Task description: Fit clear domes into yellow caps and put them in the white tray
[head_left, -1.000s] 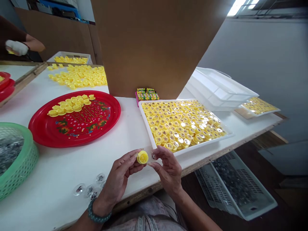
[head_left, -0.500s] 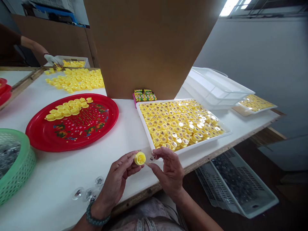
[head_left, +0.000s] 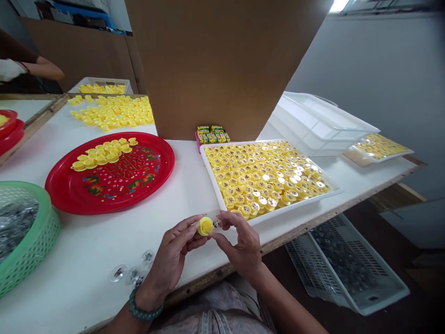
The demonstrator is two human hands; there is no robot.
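Note:
My left hand [head_left: 170, 260] pinches a small yellow cap [head_left: 205, 226] between thumb and fingers, just above the table's near edge. My right hand [head_left: 239, 243] is closed on a small clear piece [head_left: 216, 224], held right against the cap. Beside them stands a white tray [head_left: 212, 178] packed with several finished yellow caps [head_left: 264, 176]. A few clear domes [head_left: 134, 271] lie on the table by my left wrist.
A red round tray [head_left: 139, 185] with a row of yellow caps lies at left, a green basket [head_left: 41, 232] at far left. Loose yellow caps [head_left: 111, 111], a cardboard wall [head_left: 222, 60], stacked white trays [head_left: 320, 123] behind. A grey crate [head_left: 347, 269] sits under the table. Another person's arm [head_left: 31, 69] is at top left.
My right hand has brought the clear piece closer, up against the yellow cap. The other person's gloved hand has pulled back from the loose caps.

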